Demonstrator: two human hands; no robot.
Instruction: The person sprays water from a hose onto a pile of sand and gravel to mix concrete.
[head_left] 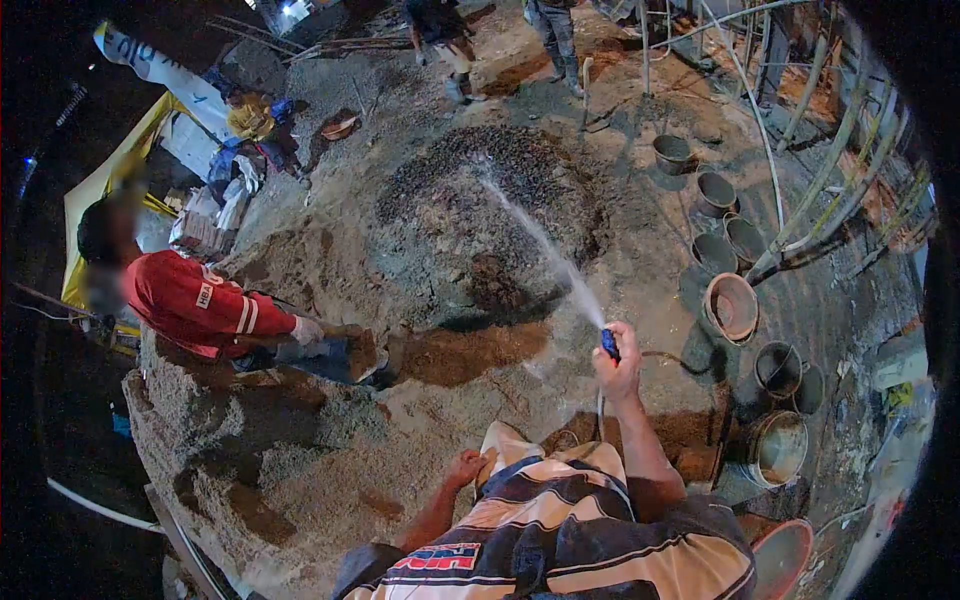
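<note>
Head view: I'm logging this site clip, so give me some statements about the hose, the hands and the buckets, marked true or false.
1. The right hand grips the hose nozzle. True.
2. The water jet lands on the gravel pile. True.
3. The left hand holds a shovel. False: it holds nothing and rests by the person's hip.
4. The buckets stand left of the gravel pile. False: they line up to its right.
5. The co-worker wears a red top. True.

white lettering on the co-worker's red sleeve (204,296) and a red-blue logo on the wearer's striped shirt (440,558); neither is legible.
</note>
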